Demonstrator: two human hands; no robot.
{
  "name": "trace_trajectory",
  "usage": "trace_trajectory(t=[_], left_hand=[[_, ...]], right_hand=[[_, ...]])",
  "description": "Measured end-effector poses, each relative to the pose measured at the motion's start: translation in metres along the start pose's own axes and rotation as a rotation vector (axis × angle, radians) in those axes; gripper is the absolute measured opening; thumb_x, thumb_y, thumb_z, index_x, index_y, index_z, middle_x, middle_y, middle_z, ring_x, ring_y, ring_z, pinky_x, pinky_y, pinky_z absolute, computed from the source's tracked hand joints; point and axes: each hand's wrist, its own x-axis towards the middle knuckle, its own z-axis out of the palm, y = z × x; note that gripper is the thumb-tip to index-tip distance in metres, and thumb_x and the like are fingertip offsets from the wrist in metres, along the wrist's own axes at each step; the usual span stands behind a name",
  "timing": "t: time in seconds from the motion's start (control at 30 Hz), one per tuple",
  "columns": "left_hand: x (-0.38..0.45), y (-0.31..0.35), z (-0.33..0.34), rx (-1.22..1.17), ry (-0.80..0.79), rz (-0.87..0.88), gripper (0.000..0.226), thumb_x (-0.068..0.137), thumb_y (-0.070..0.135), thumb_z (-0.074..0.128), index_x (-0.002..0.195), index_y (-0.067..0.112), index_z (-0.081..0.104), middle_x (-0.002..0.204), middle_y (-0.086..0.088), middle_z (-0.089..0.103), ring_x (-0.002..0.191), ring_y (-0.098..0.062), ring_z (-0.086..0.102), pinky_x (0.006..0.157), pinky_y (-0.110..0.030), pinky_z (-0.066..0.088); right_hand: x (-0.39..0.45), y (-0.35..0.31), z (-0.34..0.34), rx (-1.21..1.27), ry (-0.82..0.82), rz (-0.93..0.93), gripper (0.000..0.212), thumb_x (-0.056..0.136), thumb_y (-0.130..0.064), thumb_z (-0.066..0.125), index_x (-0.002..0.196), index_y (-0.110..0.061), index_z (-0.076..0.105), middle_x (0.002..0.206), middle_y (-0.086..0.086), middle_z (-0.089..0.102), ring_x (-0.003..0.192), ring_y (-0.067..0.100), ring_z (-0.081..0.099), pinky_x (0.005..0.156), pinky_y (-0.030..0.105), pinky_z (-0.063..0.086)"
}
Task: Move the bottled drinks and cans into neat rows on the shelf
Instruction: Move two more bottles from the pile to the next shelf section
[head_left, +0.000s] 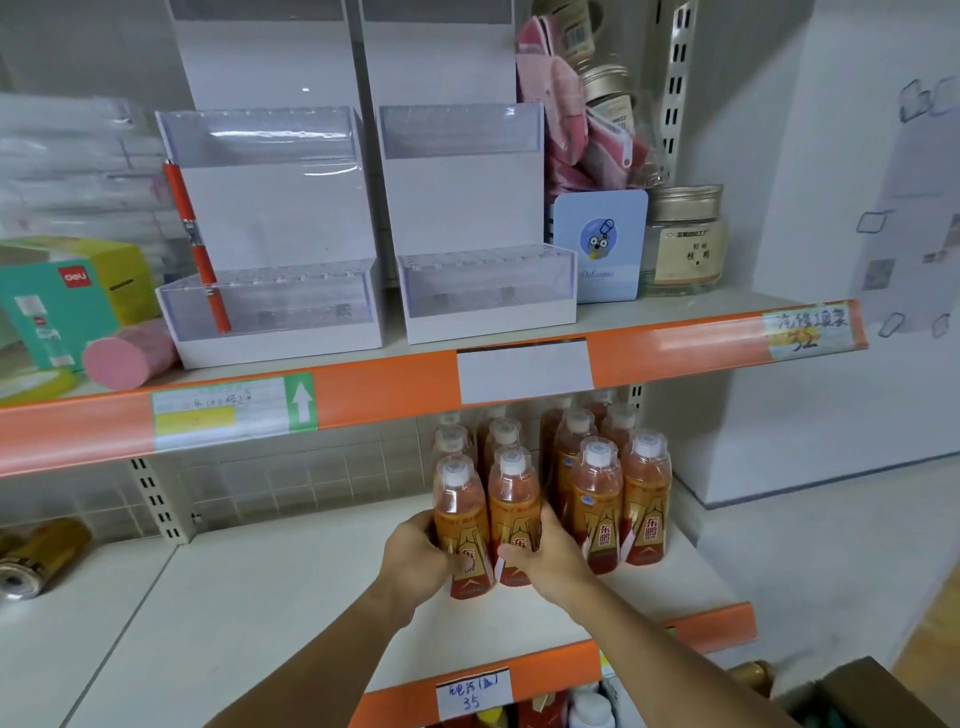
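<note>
Orange drink bottles (550, 488) with white caps stand on the right part of the middle shelf (291, 587), in four rows running from the back wall toward the front edge. The two right-hand rows look tidy already, while the two front bottles of the left-hand rows sit slightly forward of their neighbours and lean a little.

Those two front bottles are the ones being handled. The left hand (415, 558) is curled round the left front bottle (461, 525), fingers wrapping its lower body with the thumb across the label. The right hand (545, 556) grips the right front bottle (514, 514) from the other side, thumb in front and fingers behind, close against the next row. Neither hand is open; both clasp a bottle and together squeeze the pair between them.

To do this step well, I would keep both bottles upright and slide them as a pair, bases flat on the shelf, until they touch the bottles behind and line up with the front of the right-hand rows, labels facing out. Pushing low on the body should avoid tipping.

Gold cans (36, 558) lie on their sides at the far left of the same shelf, well apart from the bottles and not yet set in a row.
</note>
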Motion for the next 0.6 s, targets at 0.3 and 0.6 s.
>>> trace_trajectory(t=[0.3,0.6], left_hand=[[-0.009,-0.003,0.006,-0.021,0.002,0.002,0.054,0.078,-0.001,0.08,0.118,0.029,0.06,0.11,0.012,0.071,0.105,-0.012,0.066,0.087,-0.027,0.055],[-0.029,0.02,0.001,0.169,-0.09,-0.007,0.063,0.085,0.024,0.076,0.14,0.028,0.045,0.128,0.003,0.065,0.117,-0.02,0.061,0.102,-0.035,0.05]], right_hand=[[-0.006,-0.007,-0.006,0.009,-0.036,0.021,0.065,0.089,-0.032,0.073,0.143,-0.027,0.036,0.136,-0.003,0.058,0.13,0.023,0.052,0.11,0.047,0.043],[-0.024,-0.012,-0.023,-0.124,-0.082,-0.05,0.064,0.091,-0.048,0.066,0.146,-0.026,0.044,0.133,-0.008,0.062,0.125,0.015,0.056,0.107,0.037,0.045]])
